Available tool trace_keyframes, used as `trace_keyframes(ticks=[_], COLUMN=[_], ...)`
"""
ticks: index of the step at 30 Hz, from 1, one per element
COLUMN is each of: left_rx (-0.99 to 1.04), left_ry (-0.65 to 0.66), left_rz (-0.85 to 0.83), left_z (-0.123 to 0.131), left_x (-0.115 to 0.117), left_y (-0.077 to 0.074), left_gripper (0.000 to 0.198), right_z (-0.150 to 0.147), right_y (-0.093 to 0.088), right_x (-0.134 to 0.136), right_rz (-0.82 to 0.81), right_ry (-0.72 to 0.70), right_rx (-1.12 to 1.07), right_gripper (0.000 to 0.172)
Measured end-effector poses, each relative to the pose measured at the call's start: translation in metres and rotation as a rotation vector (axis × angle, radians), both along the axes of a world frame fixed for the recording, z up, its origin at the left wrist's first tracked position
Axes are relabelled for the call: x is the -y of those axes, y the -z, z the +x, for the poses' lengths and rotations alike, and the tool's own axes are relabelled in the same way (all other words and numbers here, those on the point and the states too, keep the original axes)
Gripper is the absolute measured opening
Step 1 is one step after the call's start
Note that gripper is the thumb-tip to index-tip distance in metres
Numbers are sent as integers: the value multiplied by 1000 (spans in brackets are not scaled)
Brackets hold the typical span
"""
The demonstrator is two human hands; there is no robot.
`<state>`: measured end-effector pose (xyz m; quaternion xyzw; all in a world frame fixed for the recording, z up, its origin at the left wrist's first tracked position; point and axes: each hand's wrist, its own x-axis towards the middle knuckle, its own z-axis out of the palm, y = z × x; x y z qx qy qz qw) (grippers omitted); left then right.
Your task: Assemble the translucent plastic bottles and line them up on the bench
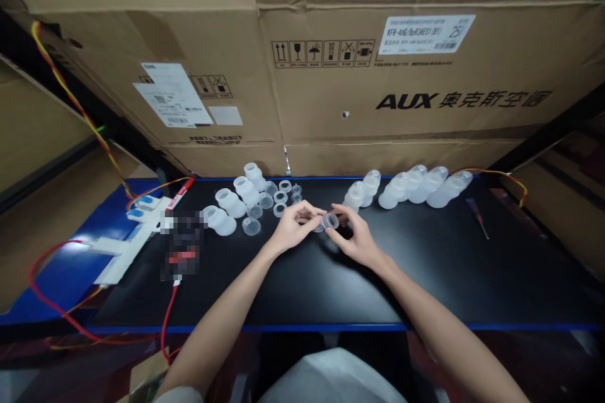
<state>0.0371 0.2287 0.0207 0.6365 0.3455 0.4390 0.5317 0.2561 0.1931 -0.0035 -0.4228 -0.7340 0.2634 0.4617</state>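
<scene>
Clear cap [331, 221] at dead centre of the frame, just above the black worktop [425, 277]; it sits squarely between the two hands, neither one nearer; left hand [293, 230] on its left side, fingers [312, 211] pinched on the rim; right hand [358, 239] on its right, fingers [341, 208] clamped on the far edge; its mouth looks tipped toward the camera, hard to be sure; loose rings [280, 196] left of centre; white bottles [411, 186] upper right; screwdriver [477, 217] beyond; cardboard boxes [378, 75] behind.
</scene>
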Motion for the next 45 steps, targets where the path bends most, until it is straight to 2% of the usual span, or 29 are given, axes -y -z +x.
trace_keyframes(ticks=[6, 9, 13, 16, 19, 21, 24, 30, 34, 39, 45], left_rx=[135, 156, 201, 306, 407, 410, 336, 199, 37, -33, -21], left_ry=[-131, -135, -112, -76, 11, 45, 10, -48, -73, 41, 171], left_rz=[-246, -340, -403, -470, -511, -505, -455, -265, -88, -60, -108], left_z=[9, 13, 18, 17, 12, 10, 11, 15, 14, 14, 11], left_x=[-7, -6, -4, -3, -3, -3, -2, -2, 0, 5, 6], left_y=[6, 11, 13, 10, 5, 4, 8, 18, 19, 15, 17], left_gripper=[51, 58, 63, 61, 44, 39, 40, 49, 42, 33, 44], right_z=[-4, -5, -8, -9, -8, -7, -7, -12, -10, 1, 7], right_y=[-3, -2, 3, 6, 7, 8, 7, 4, 5, 4, -2], right_x=[0, 0, -1, -1, -3, -4, -3, 3, 4, 2, 0], right_rz=[-65, -123, -167, -171, -180, -193, -211, -236, -264, -339, -419], right_ry=[82, 75, 22, 19, 37, 33, 9, -128, -167, -211, -402], right_rx=[-183, -274, -278, -242, -252, -281, -318, -345, -346, -333, -296], right_gripper=[49, 50, 50, 49, 47, 47, 48, 51, 52, 43, 42])
